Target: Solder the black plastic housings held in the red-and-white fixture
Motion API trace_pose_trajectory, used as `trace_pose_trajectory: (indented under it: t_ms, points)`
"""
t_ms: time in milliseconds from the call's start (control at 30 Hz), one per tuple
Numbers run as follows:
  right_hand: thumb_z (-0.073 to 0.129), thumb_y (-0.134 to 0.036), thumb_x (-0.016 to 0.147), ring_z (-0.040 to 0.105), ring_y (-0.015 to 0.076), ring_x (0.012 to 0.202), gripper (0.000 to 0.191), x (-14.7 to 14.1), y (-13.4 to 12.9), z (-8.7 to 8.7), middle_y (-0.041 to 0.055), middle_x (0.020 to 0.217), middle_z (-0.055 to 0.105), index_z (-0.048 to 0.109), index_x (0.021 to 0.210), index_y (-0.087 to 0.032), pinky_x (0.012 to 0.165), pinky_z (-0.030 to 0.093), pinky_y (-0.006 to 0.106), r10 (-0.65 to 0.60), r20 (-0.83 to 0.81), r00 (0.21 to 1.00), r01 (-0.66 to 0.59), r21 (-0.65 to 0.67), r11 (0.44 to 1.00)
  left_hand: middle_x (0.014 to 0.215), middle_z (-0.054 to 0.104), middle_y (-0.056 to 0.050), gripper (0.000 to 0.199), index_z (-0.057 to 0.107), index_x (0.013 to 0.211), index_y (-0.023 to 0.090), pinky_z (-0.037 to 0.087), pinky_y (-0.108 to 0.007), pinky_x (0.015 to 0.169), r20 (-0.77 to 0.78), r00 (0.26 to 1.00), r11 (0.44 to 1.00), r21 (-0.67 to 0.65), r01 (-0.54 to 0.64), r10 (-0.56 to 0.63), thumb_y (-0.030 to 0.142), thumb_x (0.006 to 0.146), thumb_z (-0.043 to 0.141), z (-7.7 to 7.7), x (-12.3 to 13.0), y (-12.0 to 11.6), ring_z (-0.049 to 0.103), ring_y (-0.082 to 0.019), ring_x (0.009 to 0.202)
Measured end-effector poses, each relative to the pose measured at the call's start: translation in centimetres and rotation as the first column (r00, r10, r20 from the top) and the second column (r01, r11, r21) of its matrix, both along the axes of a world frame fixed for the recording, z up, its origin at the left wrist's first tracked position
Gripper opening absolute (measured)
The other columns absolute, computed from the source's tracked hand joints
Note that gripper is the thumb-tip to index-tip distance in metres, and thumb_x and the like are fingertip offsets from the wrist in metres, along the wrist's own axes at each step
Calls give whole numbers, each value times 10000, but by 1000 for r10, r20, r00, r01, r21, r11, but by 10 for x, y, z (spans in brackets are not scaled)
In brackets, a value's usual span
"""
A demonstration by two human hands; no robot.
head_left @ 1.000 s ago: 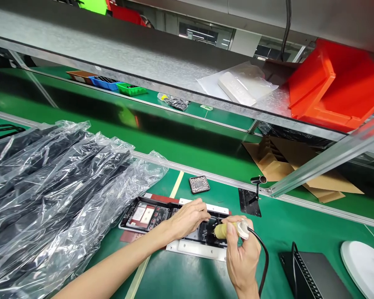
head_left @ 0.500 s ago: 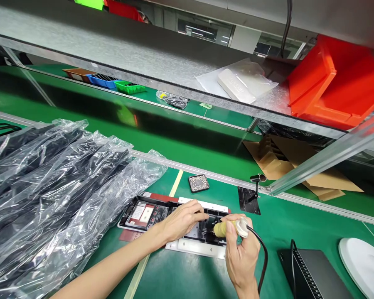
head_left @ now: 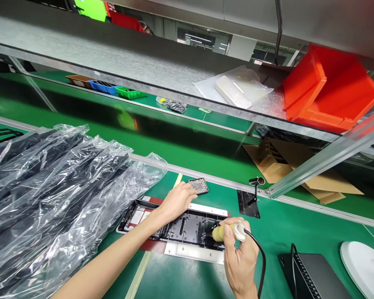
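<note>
The yellow-handled tool [head_left: 218, 234] was clasped in the right hand [head_left: 241, 253] over the black housing [head_left: 190, 226] on the bench [head_left: 277, 226]; whether the left hand [head_left: 178, 201], beside the parts tray [head_left: 200, 186], was closed could not be told.

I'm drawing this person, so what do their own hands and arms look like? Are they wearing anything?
Both the left hand and the right hand are bare, with no gloves. The left forearm shows no sleeve, watch or bracelet. Only a little of the right wrist shows, also uncovered. The fingernails are too small to make out.
</note>
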State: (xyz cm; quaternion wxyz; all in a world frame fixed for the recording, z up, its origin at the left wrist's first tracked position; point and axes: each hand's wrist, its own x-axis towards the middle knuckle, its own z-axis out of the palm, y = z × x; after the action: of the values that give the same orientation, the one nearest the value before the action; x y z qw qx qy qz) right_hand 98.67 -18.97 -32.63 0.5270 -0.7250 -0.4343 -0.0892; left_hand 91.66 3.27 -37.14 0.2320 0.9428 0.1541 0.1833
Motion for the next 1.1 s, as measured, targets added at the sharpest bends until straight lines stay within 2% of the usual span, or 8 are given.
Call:
trace_pose_trajectory:
  t_ms: [133, 233, 400, 567, 667, 833, 967, 1100]
  points:
    - [518, -243, 1007, 636, 122, 712, 161, 1, 1, -1, -7, 756, 641, 599, 870, -216, 686, 495, 231, -6, -2, 1000, 6, 13, 1000, 1022, 752, -124, 296, 767, 1074, 160, 516, -407, 952, -84, 990, 994, 15, -110, 111, 216, 1007, 484, -9, 25, 34, 661, -259, 1024]
    - [519, -241, 1008, 641, 111, 716, 146, 3, 1, -3, -12, 763, 647, 595, 886, -222, 712, 501, 216, -5, 5, 1000, 5, 23, 1000, 1016, 745, -98, 223, 739, 1023, 150, 527, -414, 959, -152, 985, 996, 27, -82, 85, 261, 1001, 546, -23, 43, 46, 671, -236, 1056]
    - [519, -236, 1008, 652, 105, 750, 135, 4, 0, -7, -8, 786, 657, 599, 900, -225, 680, 499, 198, 6, -12, 1000, -5, 32, 999, 1048, 714, -57, 237, 686, 1018, 145, 557, -438, 944, -235, 972, 999, 54, 4, 9, 370, 979, 624, -37, 67, 43, 678, -200, 1019]
    - [521, -228, 1005, 645, 103, 744, 145, 4, 0, -7, -9, 787, 648, 601, 884, -222, 693, 508, 200, 10, -9, 1000, -9, 52, 999, 1100, 700, -69, 248, 673, 1082, 146, 572, -433, 922, -277, 960, 996, 90, -13, 38, 366, 976, 629, -38, 82, 38, 676, -202, 1017]
    - [521, -229, 1006, 627, 95, 701, 145, 3, 1, -6, -17, 770, 639, 601, 885, -222, 666, 497, 198, 1, -14, 1000, -1, 44, 999, 1109, 696, -70, 251, 671, 1089, 149, 575, -430, 915, -289, 956, 995, 99, -24, 51, 369, 976, 628, -38, 84, 37, 673, -203, 1020]
    - [521, -230, 1005, 647, 102, 745, 149, 4, 1, -6, -10, 791, 651, 608, 884, -219, 754, 511, 209, -4, 11, 1000, 4, 38, 999, 1104, 697, -69, 249, 672, 1083, 151, 571, -432, 922, -297, 954, 995, 93, -16, 44, 372, 978, 623, -38, 83, 38, 672, -203, 1021]
    - [515, -231, 1006, 642, 105, 738, 156, 3, 0, -7, -11, 782, 651, 606, 879, -221, 698, 501, 208, 1, -15, 1000, 0, 28, 1000, 1116, 695, -71, 252, 672, 1091, 153, 574, -431, 919, -287, 956, 997, 71, -36, 55, 373, 978, 624, -40, 84, 38, 672, -204, 1025]
    - [522, -239, 1004, 644, 108, 749, 151, 3, -1, -8, -8, 790, 649, 605, 879, -219, 705, 503, 216, -9, -14, 1000, 9, 21, 1000, 1124, 694, -73, 256, 671, 1093, 152, 570, -438, 930, -267, 962, 998, 30, -48, 54, 374, 974, 630, -43, 86, 36, 670, -208, 1036]
